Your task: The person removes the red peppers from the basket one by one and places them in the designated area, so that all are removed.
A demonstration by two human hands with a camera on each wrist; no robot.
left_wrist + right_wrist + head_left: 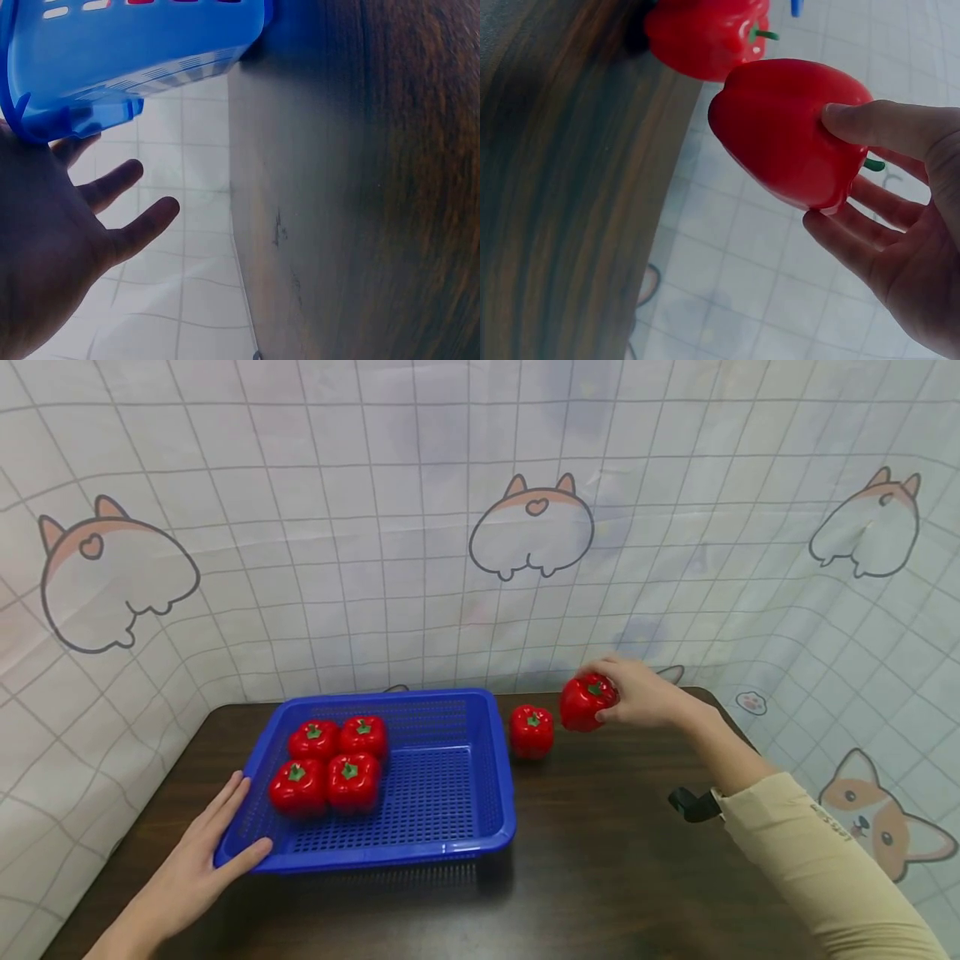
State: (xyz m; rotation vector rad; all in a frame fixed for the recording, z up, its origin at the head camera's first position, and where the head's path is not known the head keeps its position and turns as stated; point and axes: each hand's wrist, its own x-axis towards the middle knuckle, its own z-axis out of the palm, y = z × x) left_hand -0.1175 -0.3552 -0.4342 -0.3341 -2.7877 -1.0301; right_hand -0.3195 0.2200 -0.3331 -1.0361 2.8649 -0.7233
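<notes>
One short line of dark lettering (831,822) runs slantwise along the pale yellow right sleeve (810,860), seen in the head view; it looks to start with "Let", but the rest (small and soft at this size) cannot be made out surely. On the white gridded cloth (420,610) behind, a faint mark (699,557) resembles a capital A, and the only plain signs there are small hearts (537,507) on the drawn animals' backs and a paw print (752,702) at the right.
</notes>
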